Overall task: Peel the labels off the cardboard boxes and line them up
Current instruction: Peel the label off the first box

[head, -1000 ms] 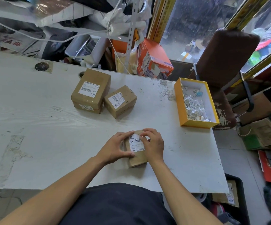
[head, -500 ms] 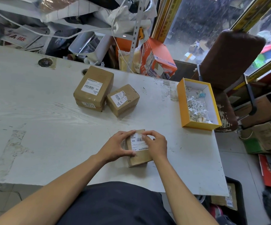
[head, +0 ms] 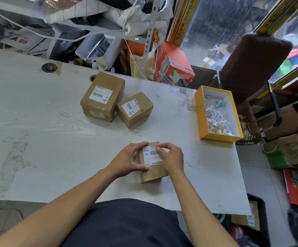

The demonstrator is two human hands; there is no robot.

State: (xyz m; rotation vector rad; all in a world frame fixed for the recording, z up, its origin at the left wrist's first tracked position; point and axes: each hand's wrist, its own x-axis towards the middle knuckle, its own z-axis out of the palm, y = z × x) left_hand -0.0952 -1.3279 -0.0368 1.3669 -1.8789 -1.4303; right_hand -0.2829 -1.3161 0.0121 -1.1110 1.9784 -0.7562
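Observation:
A small cardboard box (head: 153,173) lies on the white table (head: 55,139) near its front edge, with a white barcode label (head: 149,155) on top. My left hand (head: 128,161) grips the box's left side, thumb at the label's top left corner. My right hand (head: 171,157) holds the right side, with its fingertips pressed on the label's upper right edge. Two more cardboard boxes stand further back: a larger one (head: 102,97) with a label on top and one on its front, and a smaller one (head: 135,109) with a partly torn label.
A yellow tray (head: 200,118) with torn label scraps stands at the table's right. Clutter, an orange carton (head: 175,66) and cables crowd the back edge. A brown chair (head: 251,72) stands to the right, and boxes lie on the floor.
The view has drifted slightly. My right fingers have shifted along the label's top edge; the box and both hands stay in the same place.

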